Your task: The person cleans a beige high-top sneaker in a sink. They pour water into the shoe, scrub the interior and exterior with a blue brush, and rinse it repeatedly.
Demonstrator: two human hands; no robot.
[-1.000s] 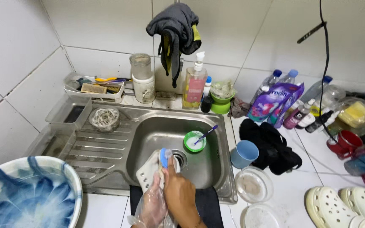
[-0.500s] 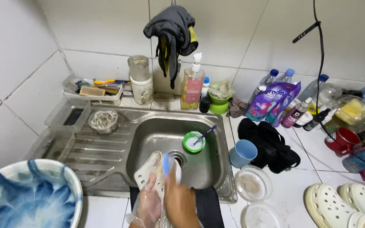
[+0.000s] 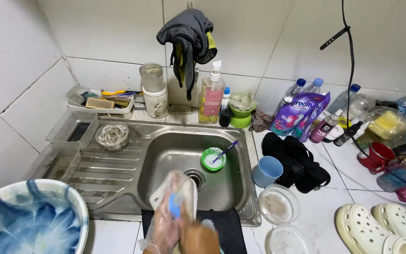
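Note:
My left hand (image 3: 161, 231), in a clear plastic glove, grips a pale flat item (image 3: 186, 188) and holds it upright over the near edge of the steel sink (image 3: 226, 190). My right hand (image 3: 199, 239) presses a small blue brush (image 3: 175, 205) against the face of that item. Both hands are at the bottom edge of the view and partly cut off. Motion blurs the item, so I cannot tell what kind of thing it is. In the sink behind it stands a green bowl (image 3: 213, 159) of white liquid with a toothbrush in it.
A blue and white basin (image 3: 27, 223) sits at the lower left. Right of the sink are a blue cup (image 3: 267, 170), black sandals (image 3: 299, 160), clear tubs (image 3: 278, 204) and white clogs (image 3: 377, 231). A soap pump bottle (image 3: 211, 99) and jars stand behind the sink, below a hanging grey cloth (image 3: 188, 33).
The blue brush has slid down the pale item toward me. The item has tilted more upright and both hands have drawn lower in the view.

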